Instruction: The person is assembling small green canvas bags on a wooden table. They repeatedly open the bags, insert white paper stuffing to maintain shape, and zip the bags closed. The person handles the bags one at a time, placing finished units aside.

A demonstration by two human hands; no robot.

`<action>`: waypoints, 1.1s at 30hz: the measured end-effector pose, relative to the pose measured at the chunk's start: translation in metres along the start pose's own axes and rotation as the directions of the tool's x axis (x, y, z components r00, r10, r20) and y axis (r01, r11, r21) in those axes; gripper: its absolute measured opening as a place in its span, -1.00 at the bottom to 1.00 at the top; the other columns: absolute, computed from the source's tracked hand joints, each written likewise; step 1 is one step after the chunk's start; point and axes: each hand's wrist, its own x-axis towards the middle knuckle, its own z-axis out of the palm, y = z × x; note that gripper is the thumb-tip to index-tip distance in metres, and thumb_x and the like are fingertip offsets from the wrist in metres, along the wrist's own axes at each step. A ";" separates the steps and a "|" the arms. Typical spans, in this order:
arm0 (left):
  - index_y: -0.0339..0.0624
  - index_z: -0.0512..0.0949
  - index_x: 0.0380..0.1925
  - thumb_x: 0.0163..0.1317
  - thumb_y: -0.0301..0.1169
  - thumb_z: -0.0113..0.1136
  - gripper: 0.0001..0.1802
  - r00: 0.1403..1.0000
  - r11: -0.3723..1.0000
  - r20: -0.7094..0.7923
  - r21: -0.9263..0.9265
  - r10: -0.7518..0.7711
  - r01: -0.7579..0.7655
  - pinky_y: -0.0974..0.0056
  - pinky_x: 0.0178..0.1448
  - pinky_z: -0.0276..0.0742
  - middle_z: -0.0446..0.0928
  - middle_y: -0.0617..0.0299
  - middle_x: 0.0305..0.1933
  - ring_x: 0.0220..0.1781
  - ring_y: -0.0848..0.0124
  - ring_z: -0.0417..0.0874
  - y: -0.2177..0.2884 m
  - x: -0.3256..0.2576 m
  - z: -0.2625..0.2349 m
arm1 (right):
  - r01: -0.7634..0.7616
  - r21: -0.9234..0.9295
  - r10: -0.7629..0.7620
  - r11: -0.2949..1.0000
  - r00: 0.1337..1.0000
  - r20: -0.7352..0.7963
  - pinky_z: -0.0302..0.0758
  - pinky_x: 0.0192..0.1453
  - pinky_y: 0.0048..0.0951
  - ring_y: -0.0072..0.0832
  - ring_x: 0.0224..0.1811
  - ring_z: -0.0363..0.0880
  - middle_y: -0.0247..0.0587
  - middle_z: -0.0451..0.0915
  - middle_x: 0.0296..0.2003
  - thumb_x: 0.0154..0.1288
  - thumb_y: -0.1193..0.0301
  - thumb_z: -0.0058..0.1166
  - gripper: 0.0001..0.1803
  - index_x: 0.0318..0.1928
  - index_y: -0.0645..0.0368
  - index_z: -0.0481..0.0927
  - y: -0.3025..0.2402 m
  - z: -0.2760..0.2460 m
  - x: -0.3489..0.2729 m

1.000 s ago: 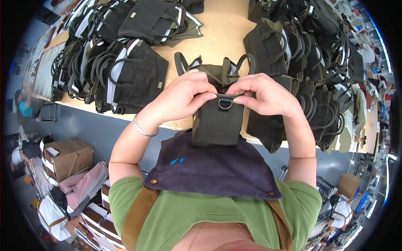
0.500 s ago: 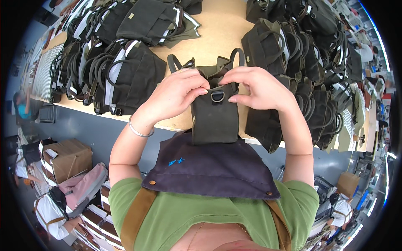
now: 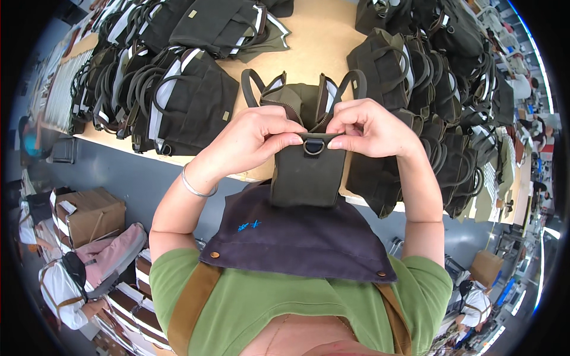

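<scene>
A dark olive handbag (image 3: 308, 178) stands end-on at the table's near edge, against my apron. Its zipped top is parted, with two loop handles rising on either side. A D-ring (image 3: 313, 147) hangs from a black tab on the end panel facing me. My left hand (image 3: 266, 130) pinches the panel's top edge just left of the ring, thumb in front and fingers behind. Right of the ring, my right hand (image 3: 368, 127) pinches the same edge, its fingers curled over the rim. The bag's lower inside is hidden.
Rows of similar dark bags (image 3: 196, 101) crowd the wooden table (image 3: 314, 35) on the left, with more bags (image 3: 386, 65) on the right. Cardboard boxes (image 3: 98, 216) and a pink-grey bag (image 3: 116, 255) are at the lower left. Other people work around the room.
The bag's mouth has spread wider, showing its zipper and lining. Both hands have shifted slightly right, and the right thumb and fingers have closed onto the rim beside the ring.
</scene>
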 end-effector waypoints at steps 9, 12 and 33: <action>-0.25 0.68 -0.33 0.19 -0.50 0.30 -0.92 0.997 0.990 -0.010 -0.118 -0.083 0.081 0.34 -0.44 0.28 0.45 0.28 -0.57 -0.52 0.46 0.40 0.014 -0.001 0.002 | 0.106 0.098 -0.104 0.990 0.994 -0.025 0.19 -0.51 -0.52 -0.66 -0.57 0.26 -0.40 0.38 -0.55 0.19 0.50 0.27 -0.92 -0.36 0.23 0.63 -0.002 0.007 -0.005; -0.25 0.68 -0.35 0.19 -0.49 0.30 -0.93 0.998 0.980 -0.027 -0.190 -0.065 0.058 0.35 -0.48 0.22 0.44 0.30 -0.57 -0.56 0.50 0.34 0.012 -0.004 0.005 | 0.102 0.058 -0.100 0.993 0.994 -0.045 0.18 -0.52 -0.53 -0.67 -0.59 0.24 -0.40 0.37 -0.55 0.20 0.53 0.21 -0.94 -0.39 0.24 0.59 -0.009 0.009 -0.003; -0.26 0.62 -0.32 0.20 -0.55 0.15 -0.91 0.998 0.996 0.000 -0.071 0.057 -0.057 0.27 -0.44 0.26 0.39 0.22 -0.54 -0.50 0.37 0.39 0.011 0.000 0.008 | 0.150 0.039 -0.145 0.988 0.982 -0.118 0.25 -0.53 -0.49 -0.58 -0.63 0.32 -0.33 0.44 -0.60 0.23 0.51 0.18 -0.92 -0.39 0.25 0.60 0.000 0.022 -0.002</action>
